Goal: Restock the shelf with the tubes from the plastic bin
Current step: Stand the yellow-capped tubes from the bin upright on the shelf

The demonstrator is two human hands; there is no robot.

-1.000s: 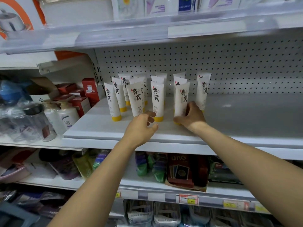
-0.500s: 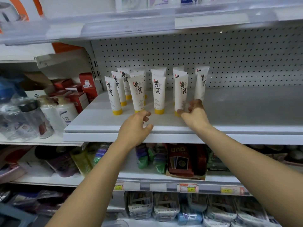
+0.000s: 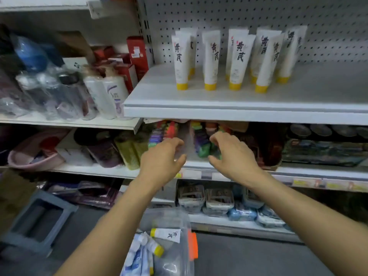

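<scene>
The white shelf [image 3: 219,100] runs across the upper half of the view. Its left part carries standing tubes [image 3: 237,56] in rows, each upright on its yellow cap, and the board to their right is bare. Low in the middle, on the floor and close to the person, sits the clear plastic bin [image 3: 185,220] with more stock inside.

Both hands hang in front of the next shelf down, well below the standing tubes. The left hand [image 3: 161,160] and right hand [image 3: 233,156] are side by side, apart, fingers loosely curled, and neither grasps anything.

The relation that matters: the bin lies straight below the hands and toward the body, between the 2 forearms, with the left forearm crossing its left edge. The topmost tube [image 3: 166,234] lies flat, its long axis roughly left to right, yellow cap on the left. The left hand looks nearer, so I judge a downward reach with it is the shorter path.
</scene>
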